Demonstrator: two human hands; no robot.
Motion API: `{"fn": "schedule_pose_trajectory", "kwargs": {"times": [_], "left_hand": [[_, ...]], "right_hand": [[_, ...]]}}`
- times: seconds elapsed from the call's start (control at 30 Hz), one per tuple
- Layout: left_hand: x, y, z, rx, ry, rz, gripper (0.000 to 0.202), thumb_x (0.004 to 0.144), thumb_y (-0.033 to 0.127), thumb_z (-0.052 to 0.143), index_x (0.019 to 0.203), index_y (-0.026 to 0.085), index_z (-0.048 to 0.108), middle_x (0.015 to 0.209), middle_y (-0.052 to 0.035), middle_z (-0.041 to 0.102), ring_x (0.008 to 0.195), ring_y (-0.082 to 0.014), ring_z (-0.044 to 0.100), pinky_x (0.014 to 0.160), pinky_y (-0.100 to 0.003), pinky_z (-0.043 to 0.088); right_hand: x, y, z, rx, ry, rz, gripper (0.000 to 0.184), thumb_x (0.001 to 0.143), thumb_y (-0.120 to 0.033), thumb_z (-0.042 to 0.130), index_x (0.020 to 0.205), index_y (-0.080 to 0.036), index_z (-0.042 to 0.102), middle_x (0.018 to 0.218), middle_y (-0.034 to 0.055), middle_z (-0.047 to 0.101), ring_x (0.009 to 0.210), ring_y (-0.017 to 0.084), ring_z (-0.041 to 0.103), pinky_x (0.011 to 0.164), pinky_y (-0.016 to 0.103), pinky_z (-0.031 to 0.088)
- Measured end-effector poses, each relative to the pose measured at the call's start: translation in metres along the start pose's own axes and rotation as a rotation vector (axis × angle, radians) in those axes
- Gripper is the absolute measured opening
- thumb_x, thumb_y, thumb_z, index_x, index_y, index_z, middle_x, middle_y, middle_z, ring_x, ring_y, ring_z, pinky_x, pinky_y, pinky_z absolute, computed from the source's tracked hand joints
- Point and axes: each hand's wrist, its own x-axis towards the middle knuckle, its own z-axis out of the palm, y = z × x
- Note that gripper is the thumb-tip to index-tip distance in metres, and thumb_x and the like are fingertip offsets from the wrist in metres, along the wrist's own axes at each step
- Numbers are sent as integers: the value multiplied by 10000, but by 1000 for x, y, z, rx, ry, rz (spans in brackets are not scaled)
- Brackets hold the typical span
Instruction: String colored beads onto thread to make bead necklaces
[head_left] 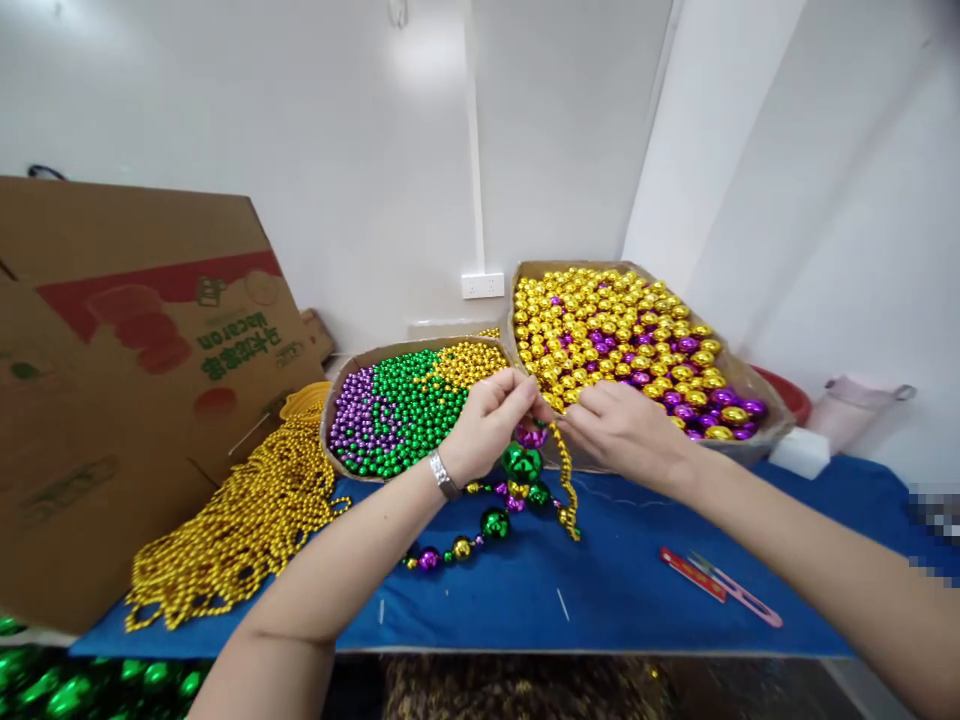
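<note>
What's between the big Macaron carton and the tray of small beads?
In the head view, a heap of gold bead strands, with a yellow rim behind it.

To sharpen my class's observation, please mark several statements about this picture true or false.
1. A silver metallic band circles the wrist of the left hand. True.
2. The bare right hand is far from the left. False: they are close together.
3. The large brown cardboard tray holds only green beads. False: it holds shiny gold and purple beads.
4. A strand of small gold beads trails down between the hands. True.
</note>
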Motion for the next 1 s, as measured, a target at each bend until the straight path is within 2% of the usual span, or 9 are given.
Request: {"fn": "schedule_pose_trajectory", "kwargs": {"times": [0.13,0.37,0.47,0.53,0.63,0.77,1.0], "left_hand": [[15,30,-8,25,5,65,261,851,360,535,681,166,500,595,4,563,576,-87,558,533,-212,436],[28,89,-24,122,46,153,277,880,329,506,670,150,478,592,19,548,577,-73,578,518,-191,421],[26,102,-31,124,81,168,300,872,381,511,682,151,473,586,31,542,577,-68,579,525,-184,416],[20,96,-35,105,102,183,328,847,422,534,668,154,470,574,32,542,563,-68,566,523,-187,415],[8,72,-40,82,111,153,348,811,441,566,636,155,473,555,23,546,533,-71,537,506,-193,403],[-6,44,-44,55,116,75,335,797,437,575,641,155,484,563,6,556,541,-85,537,503,-205,397],[-15,39,-48,67,108,101,365,801,476,559,639,158,480,551,9,542,565,-111,566,516,-220,407]], "right_hand": [[33,21,-19,-71,62,-98,442,962,-273,305,566,-194,485,569,22,456,570,134,395,539,312,250],[85,43,-52,-199,242,-225,511,978,-357,250,546,-187,463,553,-11,397,561,96,380,550,295,262],[97,44,-57,-247,288,-247,494,972,-321,253,548,-191,470,568,4,405,569,110,381,553,304,274],[97,37,-51,-228,290,-270,484,967,-300,257,541,-201,464,557,12,409,552,124,368,541,310,276],[87,23,-30,-191,282,-309,454,958,-253,291,544,-206,469,549,17,436,542,138,369,537,307,287],[71,10,-8,-129,207,-321,384,932,-185,356,577,-193,502,583,21,477,565,145,392,555,299,281],[68,8,-7,-87,170,-328,394,940,-198,348,577,-192,502,589,25,484,571,154,395,569,307,264]]}}
